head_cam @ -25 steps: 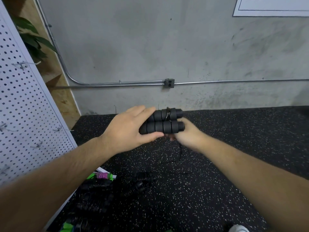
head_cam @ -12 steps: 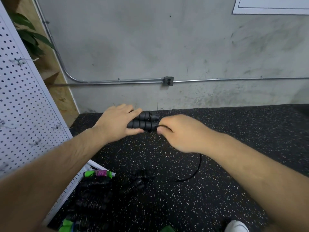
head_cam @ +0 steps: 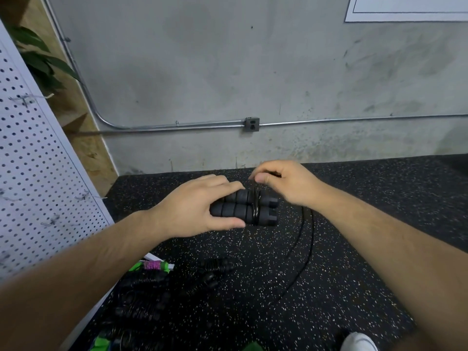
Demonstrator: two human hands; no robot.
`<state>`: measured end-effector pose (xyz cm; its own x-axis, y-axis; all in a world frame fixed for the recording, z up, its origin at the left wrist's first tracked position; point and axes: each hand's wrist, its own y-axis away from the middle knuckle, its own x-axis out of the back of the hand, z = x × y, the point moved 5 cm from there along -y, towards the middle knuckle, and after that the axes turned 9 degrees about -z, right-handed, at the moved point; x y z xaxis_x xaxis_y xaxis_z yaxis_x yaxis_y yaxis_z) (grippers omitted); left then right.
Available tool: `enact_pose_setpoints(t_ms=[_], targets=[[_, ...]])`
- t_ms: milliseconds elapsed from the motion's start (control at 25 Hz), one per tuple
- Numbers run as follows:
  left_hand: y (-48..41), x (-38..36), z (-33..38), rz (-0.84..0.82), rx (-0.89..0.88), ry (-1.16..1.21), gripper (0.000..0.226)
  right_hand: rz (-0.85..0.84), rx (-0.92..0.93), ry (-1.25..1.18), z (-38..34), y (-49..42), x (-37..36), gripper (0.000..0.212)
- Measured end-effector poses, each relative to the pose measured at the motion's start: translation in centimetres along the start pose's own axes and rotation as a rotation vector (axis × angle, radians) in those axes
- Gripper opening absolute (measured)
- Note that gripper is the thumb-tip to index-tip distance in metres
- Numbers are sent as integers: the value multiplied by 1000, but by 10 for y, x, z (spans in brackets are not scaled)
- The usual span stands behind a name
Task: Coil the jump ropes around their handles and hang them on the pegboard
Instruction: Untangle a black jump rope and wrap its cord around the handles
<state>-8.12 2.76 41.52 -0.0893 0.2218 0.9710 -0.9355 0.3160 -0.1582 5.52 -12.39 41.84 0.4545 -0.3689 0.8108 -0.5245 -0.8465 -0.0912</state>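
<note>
The pegboard [head_cam: 38, 160] is seen along the rubber floor's [head_cam: 379, 178] left edge. Near its far edge, two black handles [head_cam: 235, 211] are gripped side by side by the left hand [head_cam: 192, 211]. The rope [head_cam: 255, 209] wound round them is pinched by the right hand [head_cam: 286, 183].

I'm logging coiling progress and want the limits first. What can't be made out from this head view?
All in the head view:
1. Left ends of the handles: covered by the left hand.
2. Remaining rope length: it fades into the dark floor; its upper end is hidden under the right hand.
3. Pile of ropes, count: blurred, cut by the bottom edge.
4. Wall sheet: cut by the top edge, text unreadable.
</note>
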Motion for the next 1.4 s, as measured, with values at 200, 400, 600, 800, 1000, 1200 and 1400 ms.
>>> enact_pose_setpoints(t_ms=[200,400,600,800,1000,1200,1400], targets=[[-1,19,-1,208,163,-59,69,-95,-87,-296,-14,6,-41,44],[-5,21,-33,239,252,-317,76,-161,-53,-230,-43,11,-71,21],[-2,14,-55,151,270,-409,75,-385,-161,-66,-58,24,-64,26],[1,0,-56,6,202,-459,77,-252,-90,307,-77,34,-29,26],[-3,-12,-23,-27,-14,-345,73,2,5,514,-59,19,11,22],[1,5,8,71,-28,-41,70,20,49,120,-16,6,13,23],[0,11,13,136,62,-8,72,-86,-95,-455,-7,4,-26,29]])
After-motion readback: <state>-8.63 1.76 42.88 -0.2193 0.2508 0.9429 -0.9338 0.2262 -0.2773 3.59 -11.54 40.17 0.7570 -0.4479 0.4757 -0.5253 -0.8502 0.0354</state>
